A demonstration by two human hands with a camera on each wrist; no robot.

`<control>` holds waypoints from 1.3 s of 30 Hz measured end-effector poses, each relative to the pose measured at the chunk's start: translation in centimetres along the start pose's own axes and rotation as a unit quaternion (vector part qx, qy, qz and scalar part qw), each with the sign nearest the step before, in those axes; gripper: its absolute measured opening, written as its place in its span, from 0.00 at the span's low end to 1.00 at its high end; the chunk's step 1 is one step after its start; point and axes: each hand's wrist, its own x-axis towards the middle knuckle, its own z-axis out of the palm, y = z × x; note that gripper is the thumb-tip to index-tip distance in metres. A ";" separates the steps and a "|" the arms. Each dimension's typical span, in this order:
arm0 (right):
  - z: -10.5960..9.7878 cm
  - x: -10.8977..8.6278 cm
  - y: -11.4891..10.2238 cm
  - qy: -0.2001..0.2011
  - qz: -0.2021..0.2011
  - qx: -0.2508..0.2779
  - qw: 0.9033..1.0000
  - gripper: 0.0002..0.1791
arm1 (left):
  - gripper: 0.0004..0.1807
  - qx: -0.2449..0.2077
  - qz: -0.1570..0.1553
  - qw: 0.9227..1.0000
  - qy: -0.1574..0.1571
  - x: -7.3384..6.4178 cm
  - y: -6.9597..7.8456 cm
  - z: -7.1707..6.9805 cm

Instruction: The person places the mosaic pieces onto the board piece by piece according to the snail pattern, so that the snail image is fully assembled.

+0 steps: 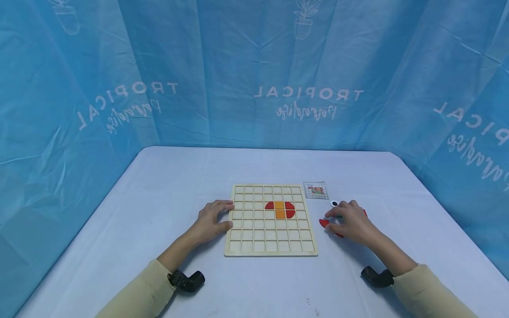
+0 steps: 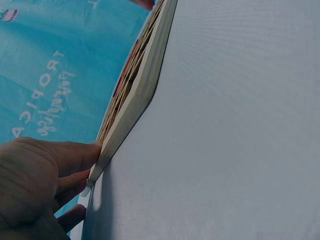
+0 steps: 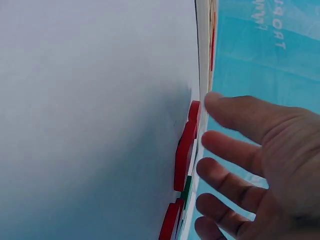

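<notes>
Materials: mostly matt wood, cloth.
Centre, grid board [image 1: 271,254]: pale wood. Upper frame, backdrop [image 1: 230,119]: creased, sheeny fabric. Right, red pieces [image 1: 324,222]: smooth (wood or plastic, can't tell).

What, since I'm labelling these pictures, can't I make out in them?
Red pieces, head view: partly hidden by the right hand.
Card, head view: details too small.
Board, left wrist view: nearly edge-on, which hides most of its top; one end is cut off by the picture's upper edge.
Green piece, right wrist view: partly hidden behind the red pieces.
</notes>
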 end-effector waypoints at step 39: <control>2.2 4.1 -9.3 0.032 -0.107 0.056 0.992 0.13 | 0.27 -0.005 -0.004 1.000 0.002 0.1 0.0 0.1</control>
